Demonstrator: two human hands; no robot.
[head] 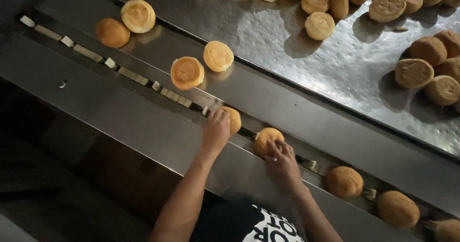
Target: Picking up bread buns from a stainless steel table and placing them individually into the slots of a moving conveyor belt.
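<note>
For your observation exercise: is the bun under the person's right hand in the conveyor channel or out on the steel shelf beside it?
In the channel. The bun sits in the slot between white pushers, right hand fingertips on it.

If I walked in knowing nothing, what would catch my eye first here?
Probably the golden round buns strung along a narrow metal conveyor channel that runs diagonally across the view. At its middle, the left hand and right hand each rest on a bun. A pile of buns crowds the steel table upper right.
</note>
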